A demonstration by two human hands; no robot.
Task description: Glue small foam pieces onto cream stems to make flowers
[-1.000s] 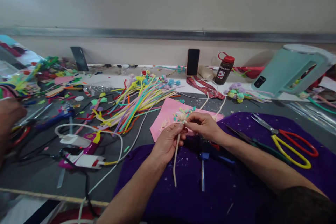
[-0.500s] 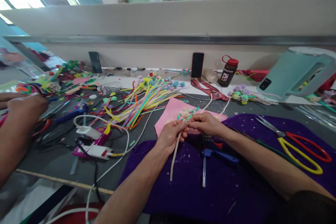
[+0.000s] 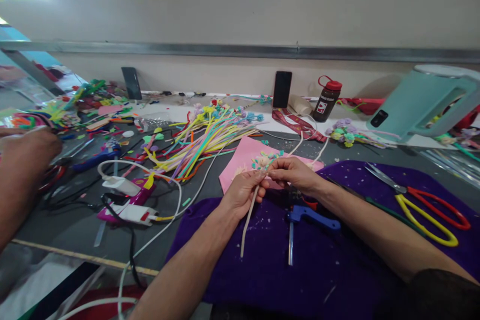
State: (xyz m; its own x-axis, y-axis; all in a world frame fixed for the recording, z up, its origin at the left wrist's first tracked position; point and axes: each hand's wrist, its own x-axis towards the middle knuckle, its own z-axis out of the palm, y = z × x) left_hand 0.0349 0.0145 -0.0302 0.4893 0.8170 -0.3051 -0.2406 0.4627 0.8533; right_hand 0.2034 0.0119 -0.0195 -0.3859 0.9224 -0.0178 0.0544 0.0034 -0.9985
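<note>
My left hand (image 3: 245,190) is closed round a pale pipe-cleaner stem (image 3: 248,227), whose free end hangs down over a purple cloth (image 3: 258,270). My right hand (image 3: 288,172) pinches at the top of that stem, its fingertips touching those of the left. Just beyond the fingers, small cream and teal tufts (image 3: 262,161) show above a pink sheet (image 3: 240,152); how they join the stem is hidden. Below my right wrist lies a glue gun with a blue handle (image 3: 315,217) on the cloth. Scissors with red and yellow handles (image 3: 427,210) rest to the right.
Many coloured pipe-cleaner stems (image 3: 210,145) lie left of the pink sheet. A power strip (image 3: 129,202) with white cables is nearer left. Another person's hand (image 3: 32,152) works at the far left. A bottle (image 3: 328,100), a phone (image 3: 282,90) and a teal kettle (image 3: 427,105) stand behind.
The view has shifted slightly, so items at the left sit a little further left. Both my hands keep nearly the same grip on the stem.
</note>
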